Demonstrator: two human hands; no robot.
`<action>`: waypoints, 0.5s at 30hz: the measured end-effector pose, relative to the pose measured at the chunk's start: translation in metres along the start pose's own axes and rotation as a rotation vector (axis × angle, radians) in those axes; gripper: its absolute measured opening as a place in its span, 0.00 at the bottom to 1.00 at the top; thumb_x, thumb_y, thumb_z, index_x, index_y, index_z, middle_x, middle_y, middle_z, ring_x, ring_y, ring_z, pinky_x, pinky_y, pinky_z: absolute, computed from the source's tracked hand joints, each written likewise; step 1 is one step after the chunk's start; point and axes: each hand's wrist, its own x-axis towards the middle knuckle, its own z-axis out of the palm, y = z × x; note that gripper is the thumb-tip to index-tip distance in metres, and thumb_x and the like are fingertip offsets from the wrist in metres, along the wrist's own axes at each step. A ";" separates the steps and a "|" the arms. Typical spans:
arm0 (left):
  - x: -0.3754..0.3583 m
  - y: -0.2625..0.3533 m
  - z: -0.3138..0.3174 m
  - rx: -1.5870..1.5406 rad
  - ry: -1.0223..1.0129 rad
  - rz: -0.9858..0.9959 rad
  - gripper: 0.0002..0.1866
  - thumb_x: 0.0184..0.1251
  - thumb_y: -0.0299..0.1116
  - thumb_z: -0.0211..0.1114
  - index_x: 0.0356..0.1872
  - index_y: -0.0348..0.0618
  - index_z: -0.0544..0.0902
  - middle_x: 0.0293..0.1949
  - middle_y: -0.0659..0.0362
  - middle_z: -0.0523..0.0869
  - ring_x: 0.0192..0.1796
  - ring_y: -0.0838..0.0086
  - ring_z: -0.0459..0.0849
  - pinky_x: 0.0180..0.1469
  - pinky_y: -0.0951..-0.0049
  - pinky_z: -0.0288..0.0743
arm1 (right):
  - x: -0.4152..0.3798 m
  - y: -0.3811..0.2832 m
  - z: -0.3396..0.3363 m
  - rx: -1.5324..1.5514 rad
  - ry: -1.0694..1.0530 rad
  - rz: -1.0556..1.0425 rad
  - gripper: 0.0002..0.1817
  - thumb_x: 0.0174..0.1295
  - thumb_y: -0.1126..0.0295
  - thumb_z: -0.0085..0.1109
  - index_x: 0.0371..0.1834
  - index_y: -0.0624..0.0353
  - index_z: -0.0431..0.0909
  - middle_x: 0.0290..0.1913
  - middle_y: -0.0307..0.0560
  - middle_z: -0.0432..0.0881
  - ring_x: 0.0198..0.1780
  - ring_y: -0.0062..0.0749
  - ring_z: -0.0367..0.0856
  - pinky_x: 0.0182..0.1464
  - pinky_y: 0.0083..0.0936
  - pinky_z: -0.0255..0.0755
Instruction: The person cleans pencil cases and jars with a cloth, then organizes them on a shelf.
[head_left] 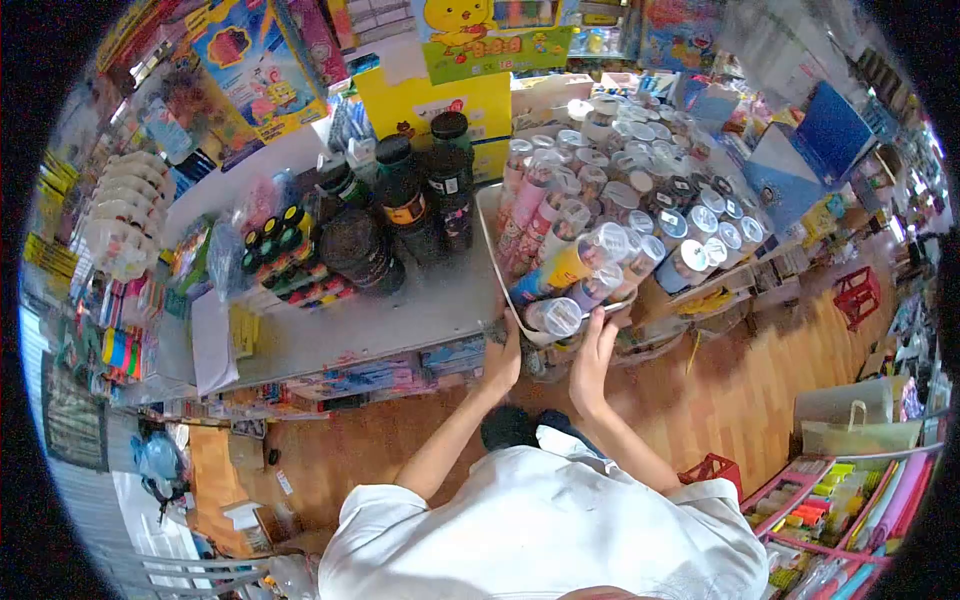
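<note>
A white tray (487, 228) packed with several clear plastic tubes with coloured contents stands at the front edge of a grey shelf top (400, 320). My left hand (503, 357) grips the tray's near left corner. My right hand (594, 352) holds its near right side, fingers up against a lying clear tube (556, 316). More tubes such as a yellow one (570, 265) lean in the tray.
Dark jars with black lids (425, 195) and small paint pots (285, 255) stand left of the tray. Many round clear containers (660, 190) fill the display behind it. Yellow boxes (440, 105) stand at the back. Wooden floor (740, 390), a red basket (857, 295) and paper bags (850, 420) lie to the right.
</note>
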 end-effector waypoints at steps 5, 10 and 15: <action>0.020 0.059 -0.008 -0.281 0.078 0.050 0.33 0.75 0.53 0.38 0.65 0.32 0.61 0.66 0.47 0.66 0.67 0.56 0.64 0.67 0.67 0.54 | 0.018 0.001 0.010 -0.113 -0.004 -0.086 0.39 0.71 0.49 0.38 0.72 0.69 0.40 0.73 0.55 0.47 0.72 0.36 0.46 0.71 0.28 0.39; 0.039 0.062 -0.008 -0.341 0.120 0.040 0.39 0.71 0.60 0.41 0.63 0.28 0.63 0.63 0.44 0.69 0.66 0.60 0.65 0.66 0.67 0.56 | 0.029 -0.005 0.016 0.051 -0.085 0.006 0.40 0.71 0.48 0.39 0.72 0.68 0.40 0.73 0.54 0.48 0.72 0.36 0.47 0.71 0.28 0.39; 0.031 0.058 -0.014 -0.240 0.029 -0.115 0.36 0.72 0.58 0.42 0.58 0.27 0.68 0.56 0.44 0.73 0.59 0.61 0.70 0.61 0.66 0.60 | 0.025 -0.006 0.022 0.062 -0.021 -0.010 0.38 0.71 0.49 0.40 0.71 0.69 0.44 0.70 0.54 0.54 0.69 0.35 0.52 0.70 0.28 0.43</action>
